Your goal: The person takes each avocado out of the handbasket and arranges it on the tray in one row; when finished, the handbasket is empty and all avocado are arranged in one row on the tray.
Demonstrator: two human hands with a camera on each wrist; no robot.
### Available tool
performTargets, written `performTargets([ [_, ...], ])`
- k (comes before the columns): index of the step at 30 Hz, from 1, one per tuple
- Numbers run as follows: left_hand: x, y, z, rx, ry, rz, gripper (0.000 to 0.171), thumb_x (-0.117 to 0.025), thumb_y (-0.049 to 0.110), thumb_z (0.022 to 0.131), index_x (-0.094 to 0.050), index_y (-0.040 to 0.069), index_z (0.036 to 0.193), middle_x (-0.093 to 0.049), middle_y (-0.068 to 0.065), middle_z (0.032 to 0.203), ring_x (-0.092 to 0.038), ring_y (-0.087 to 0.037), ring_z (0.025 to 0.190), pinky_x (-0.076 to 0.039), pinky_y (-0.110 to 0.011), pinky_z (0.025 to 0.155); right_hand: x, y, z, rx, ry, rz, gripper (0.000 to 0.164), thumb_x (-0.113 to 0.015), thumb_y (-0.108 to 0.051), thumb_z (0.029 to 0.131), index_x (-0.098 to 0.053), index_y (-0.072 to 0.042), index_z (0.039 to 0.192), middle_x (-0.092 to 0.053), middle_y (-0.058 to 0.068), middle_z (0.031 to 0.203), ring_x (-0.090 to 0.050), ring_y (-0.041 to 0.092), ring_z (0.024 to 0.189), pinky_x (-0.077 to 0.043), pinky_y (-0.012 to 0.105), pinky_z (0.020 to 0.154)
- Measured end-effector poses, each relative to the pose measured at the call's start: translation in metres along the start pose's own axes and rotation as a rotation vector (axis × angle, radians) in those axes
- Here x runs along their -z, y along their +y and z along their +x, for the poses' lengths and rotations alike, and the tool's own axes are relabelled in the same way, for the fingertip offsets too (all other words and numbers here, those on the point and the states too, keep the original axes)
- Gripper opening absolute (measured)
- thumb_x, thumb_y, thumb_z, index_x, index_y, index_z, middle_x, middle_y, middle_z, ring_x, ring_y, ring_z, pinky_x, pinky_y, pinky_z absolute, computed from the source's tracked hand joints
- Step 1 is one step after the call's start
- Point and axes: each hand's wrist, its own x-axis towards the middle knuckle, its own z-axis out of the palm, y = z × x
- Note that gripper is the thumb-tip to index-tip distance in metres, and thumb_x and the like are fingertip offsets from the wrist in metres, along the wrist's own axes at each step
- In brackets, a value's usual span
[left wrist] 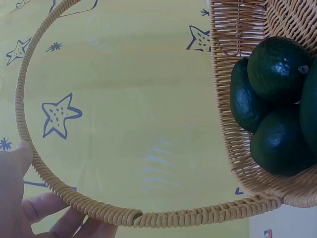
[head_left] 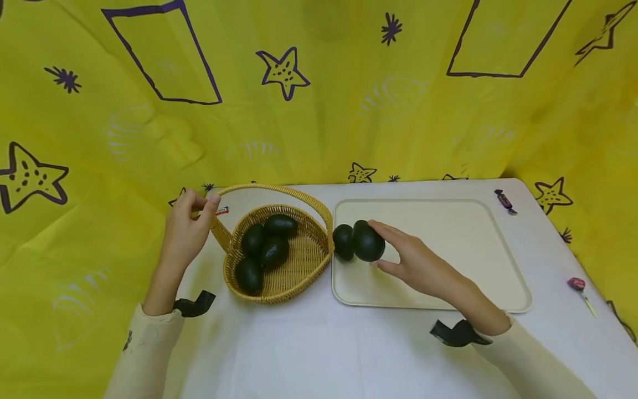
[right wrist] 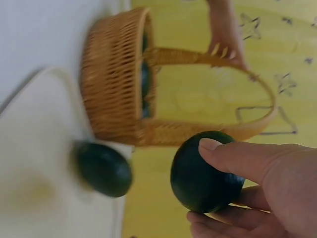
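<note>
A wicker basket (head_left: 304, 266) with a tall arched handle stands on the table, holding several dark green avocados (head_left: 274, 252). My left hand (head_left: 186, 227) grips the left side of the handle (left wrist: 54, 183) between thumb and fingers. In my right hand (head_left: 418, 266) is another avocado (right wrist: 203, 173), pinched between thumb and fingers above the tray's left end. One more avocado (right wrist: 104, 169) lies on the cream tray (head_left: 438, 221), near its left edge and beside the basket; in the head view the held one partly covers it.
A wrapped candy (head_left: 505, 201) lies beyond the tray's far right corner, and a lollipop (head_left: 578, 285) near the table's right edge. A small red-and-white wrapped piece (head_left: 222, 210) sits behind the basket's left side. Yellow patterned cloth (head_left: 319, 127) hangs behind the white table (head_left: 279, 354).
</note>
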Motion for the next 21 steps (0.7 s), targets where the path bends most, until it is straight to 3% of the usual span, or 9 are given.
performTargets([
  [4,0.000,0.000,0.000,0.004,-0.001,-0.003,0.041,-0.057,0.040,0.110,-0.054,0.001,0.099,-0.060,-0.020,0.115,-0.060,-0.036,0.115,-0.049,-0.050,0.094,-0.009,0.027,0.010,-0.031,-0.003,0.004,0.076,-0.077,-0.002,0.095,-0.039,-0.001,0.160,-0.044,0.022,0.163,-0.042,0.043,0.150,-0.037,0.060,0.119],
  [9,0.001,0.002,-0.002,0.016,-0.009,0.007,0.042,-0.056,0.042,0.110,-0.053,0.002,0.099,-0.060,-0.018,0.116,-0.060,-0.035,0.115,-0.048,-0.042,0.093,-0.021,0.050,0.017,-0.057,0.001,0.033,0.076,-0.078,-0.002,0.095,-0.039,0.002,0.159,-0.044,0.025,0.162,-0.042,0.045,0.149,-0.036,0.060,0.120],
  [21,0.001,0.002,-0.001,0.015,-0.007,0.009,0.045,-0.055,0.044,0.110,-0.054,0.001,0.100,-0.060,-0.019,0.116,-0.061,-0.035,0.116,-0.047,-0.042,0.094,-0.034,0.072,0.026,-0.085,-0.004,0.015,0.074,-0.077,-0.001,0.095,-0.038,0.005,0.158,-0.043,0.030,0.160,-0.040,0.049,0.148,-0.033,0.062,0.121],
])
